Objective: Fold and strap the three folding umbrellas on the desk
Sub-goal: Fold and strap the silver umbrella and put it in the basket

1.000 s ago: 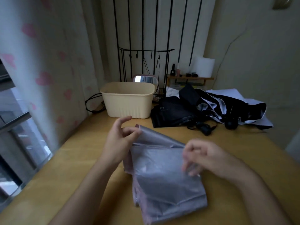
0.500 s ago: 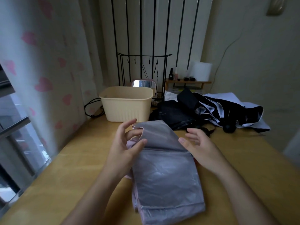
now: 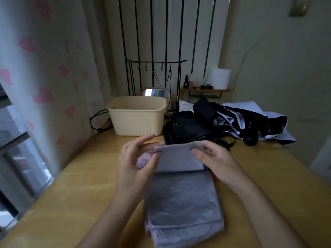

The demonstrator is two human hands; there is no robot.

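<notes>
A silvery-lilac folding umbrella (image 3: 182,199) lies flattened on the wooden desk (image 3: 75,190) in front of me, its canopy panels stacked in flat folds. My left hand (image 3: 136,158) pinches the top left corner of the uppermost panel. My right hand (image 3: 213,158) pinches the top right corner, thumb on top. Behind it lies a black umbrella marked UV (image 3: 186,127), loosely collapsed. To its right sprawls a black-and-white umbrella (image 3: 250,120), unfolded, with a round black handle (image 3: 250,140).
A cream plastic tub (image 3: 137,116) stands at the back left of the desk, a small mirror (image 3: 155,93) behind it. A black wire rack (image 3: 155,81) and a little wooden shelf (image 3: 204,90) line the wall. A heart-print curtain (image 3: 41,83) hangs at left.
Both hands have taken the upper edge of the silver panel at its two corners and drawn it flat and square. One second ago the fabric was slanted and the right hand hovered over it.
</notes>
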